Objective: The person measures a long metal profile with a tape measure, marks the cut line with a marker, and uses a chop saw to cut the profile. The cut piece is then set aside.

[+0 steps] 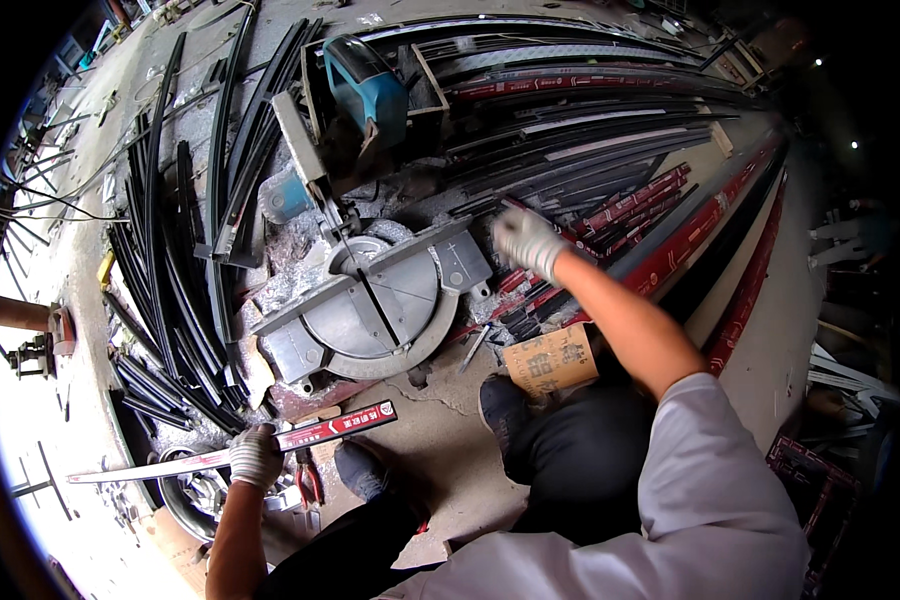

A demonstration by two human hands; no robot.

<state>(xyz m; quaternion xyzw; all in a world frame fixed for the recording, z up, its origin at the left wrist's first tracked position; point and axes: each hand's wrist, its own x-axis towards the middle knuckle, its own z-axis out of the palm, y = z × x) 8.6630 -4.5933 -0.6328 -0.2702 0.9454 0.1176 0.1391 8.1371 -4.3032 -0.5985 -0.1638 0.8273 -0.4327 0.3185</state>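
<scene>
My left hand, in a pale striped work glove, is wrapped round a long metal profile with red printed film, level in front of my lower leg. My right hand, also gloved, reaches out just right of the mitre saw. Its fingers are curled by the end of a dark strip; what they hold, if anything, I cannot make out. The saw's teal motor housing is raised above the round grey table, and metal shavings lie about it.
Black profiles lie heaped on the left. More lengths, some in red film, stretch away to the right. A round bin of offcuts and red-handled pliers are by my left forearm. Brown cardboard lies near my foot.
</scene>
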